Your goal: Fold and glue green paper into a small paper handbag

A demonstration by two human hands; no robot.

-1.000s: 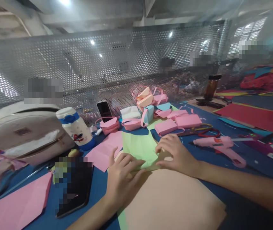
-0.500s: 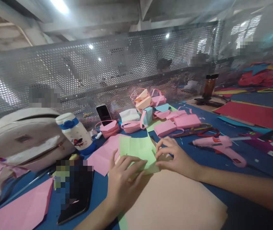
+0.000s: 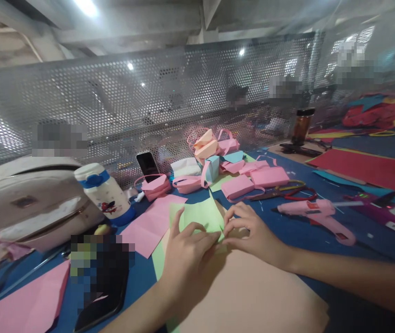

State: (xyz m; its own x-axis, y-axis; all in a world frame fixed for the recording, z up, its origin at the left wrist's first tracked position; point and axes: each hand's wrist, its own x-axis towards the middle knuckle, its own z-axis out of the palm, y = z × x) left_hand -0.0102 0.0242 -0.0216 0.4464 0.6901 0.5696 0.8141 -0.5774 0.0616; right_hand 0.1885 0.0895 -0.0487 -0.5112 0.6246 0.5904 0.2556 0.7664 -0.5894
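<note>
A light green sheet of paper (image 3: 197,215) with creases and a raised right side lies on a stack of peach paper (image 3: 260,291). My left hand (image 3: 194,247) is over the lower part of the green sheet, its fingers bent in toward the right edge and one finger lifted. The thumb is mostly hidden. At that right edge, my right hand (image 3: 249,231) pinches the paper between thumb and fingertips, close to the left fingertips. A pink sheet (image 3: 152,222) lies just to the left.
Small folded paper bags (image 3: 237,187) pile up behind. On the right are scissors (image 3: 298,192), a pink glue gun (image 3: 310,208) and red paper (image 3: 367,169). A water bottle (image 3: 105,194), a backpack (image 3: 27,203) and a dark phone (image 3: 109,291) stand or lie left. A perforated metal panel (image 3: 149,101) borders the back.
My left hand has shifted right, so its fingertips now meet the right edge of the green paper beside my right fingers. The right hand stays pinching there. The view has shifted slightly.
</note>
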